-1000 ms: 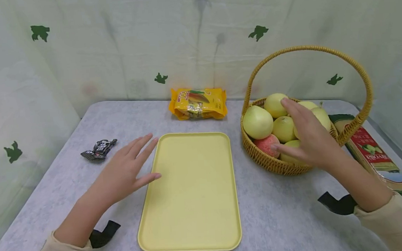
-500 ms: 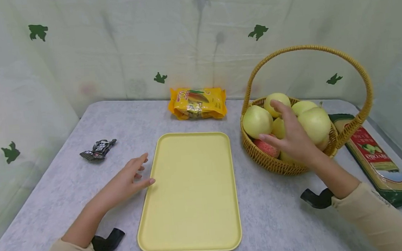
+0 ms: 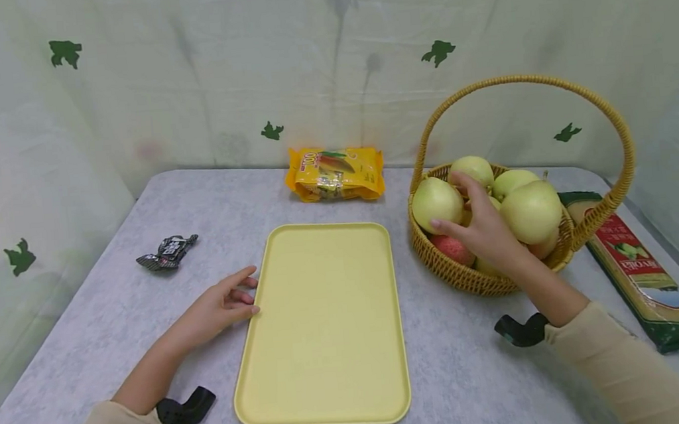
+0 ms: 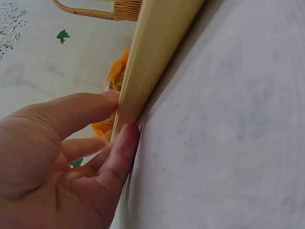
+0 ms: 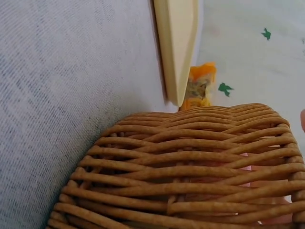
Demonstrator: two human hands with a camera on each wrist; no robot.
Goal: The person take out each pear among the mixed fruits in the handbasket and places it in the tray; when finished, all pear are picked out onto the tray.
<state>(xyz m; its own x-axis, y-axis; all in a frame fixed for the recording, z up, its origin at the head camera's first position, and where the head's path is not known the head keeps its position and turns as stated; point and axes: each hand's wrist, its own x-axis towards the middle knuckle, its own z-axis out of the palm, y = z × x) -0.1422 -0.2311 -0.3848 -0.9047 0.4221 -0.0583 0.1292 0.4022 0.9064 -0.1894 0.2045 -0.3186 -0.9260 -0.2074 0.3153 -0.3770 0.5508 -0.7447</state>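
My left hand (image 3: pixel 212 312) is at the left edge of a pale yellow tray (image 3: pixel 324 326), its fingers bent. In the left wrist view the thumb lies on the tray's rim (image 4: pixel 138 71) and a finger is against its outer side. My right hand (image 3: pixel 487 230) reaches into a wicker basket (image 3: pixel 471 283) and grips the leftmost yellow-green pear (image 3: pixel 432 198), thumb in front and index finger on its far right side. Several more pears (image 3: pixel 532 210) and a pinkish-red round fruit (image 3: pixel 453 248) fill the basket. The basket's weave hides most of this hand in the right wrist view.
The basket's tall handle (image 3: pixel 517 79) arches over the fruit. A yellow candy bag (image 3: pixel 336 173) lies behind the tray. On the left is a black wrapped candy (image 3: pixel 169 253); on the right, a green and red packet (image 3: pixel 643 268). A pale curtain (image 3: pixel 214 69) hangs behind.
My left hand has come down and back to the tray's left edge, its fingers bending in. The right hand has moved left across the basket and closed onto the leftmost pear.
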